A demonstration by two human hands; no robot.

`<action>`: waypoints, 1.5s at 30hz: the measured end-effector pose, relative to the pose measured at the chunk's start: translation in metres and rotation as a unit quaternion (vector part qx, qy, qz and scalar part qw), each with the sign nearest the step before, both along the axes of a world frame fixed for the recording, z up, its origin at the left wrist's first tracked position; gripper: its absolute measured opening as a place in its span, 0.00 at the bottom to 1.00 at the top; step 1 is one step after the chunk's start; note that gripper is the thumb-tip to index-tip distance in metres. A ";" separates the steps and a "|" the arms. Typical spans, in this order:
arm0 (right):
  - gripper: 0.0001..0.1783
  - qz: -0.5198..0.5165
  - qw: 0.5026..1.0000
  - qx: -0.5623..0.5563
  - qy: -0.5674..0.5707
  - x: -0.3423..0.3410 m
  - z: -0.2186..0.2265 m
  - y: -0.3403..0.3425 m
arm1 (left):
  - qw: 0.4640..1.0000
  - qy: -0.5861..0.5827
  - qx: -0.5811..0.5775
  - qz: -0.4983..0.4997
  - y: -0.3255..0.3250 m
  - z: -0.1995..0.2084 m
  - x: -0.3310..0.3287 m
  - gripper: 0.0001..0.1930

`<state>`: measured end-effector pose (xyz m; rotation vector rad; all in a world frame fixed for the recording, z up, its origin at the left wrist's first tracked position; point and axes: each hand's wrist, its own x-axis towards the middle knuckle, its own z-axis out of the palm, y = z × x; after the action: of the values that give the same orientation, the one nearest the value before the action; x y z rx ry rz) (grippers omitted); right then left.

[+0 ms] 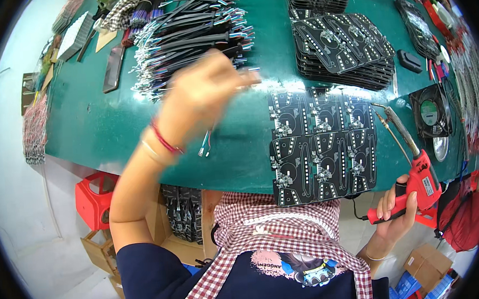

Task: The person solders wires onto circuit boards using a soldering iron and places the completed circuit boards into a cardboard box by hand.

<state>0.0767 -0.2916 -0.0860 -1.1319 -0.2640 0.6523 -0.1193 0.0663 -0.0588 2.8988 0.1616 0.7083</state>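
My right hand [396, 208] is wrapped round the handle of a red soldering gun [421, 185]. Its metal tip points up and left, beside the right edge of a black circuit board panel [322, 144] lying at the table's front edge. Motion smears my left hand [208, 88], raised in front of a big bundle of black cables [191, 40] with stripped coloured ends. What its fingers hold, if anything, cannot be made out. Below that wrist, thin wire ends [205, 144] in white, teal and red show against the green tabletop.
Stacked black circuit boards [348, 47] stand behind the panel. A small black fan [430, 110] and a dark box-shaped piece [409, 61] are at the right. A phone [114, 68] lies left of the cables on the green table [106, 125]. A red stool [95, 198] stands below.
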 end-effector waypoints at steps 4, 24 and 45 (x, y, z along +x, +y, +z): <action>0.24 0.044 0.999 0.001 0.005 -0.007 0.007 0.011 | 0.991 0.071 -0.116 0.006 -0.061 -0.045 -0.002 0.18; 0.29 0.110 0.978 -0.167 -0.049 -0.042 0.006 0.029 | 0.993 0.083 -0.089 0.000 -0.047 -0.068 -0.009 0.17; 0.13 0.163 0.954 -0.245 -0.062 -0.059 -0.013 0.059 | 0.989 0.107 -0.099 0.014 -0.049 -0.064 -0.007 0.14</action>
<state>0.0181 -0.2330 -0.0988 -1.6290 -0.4165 0.9747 -0.1265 0.0169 -0.1226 2.7790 0.2801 0.3598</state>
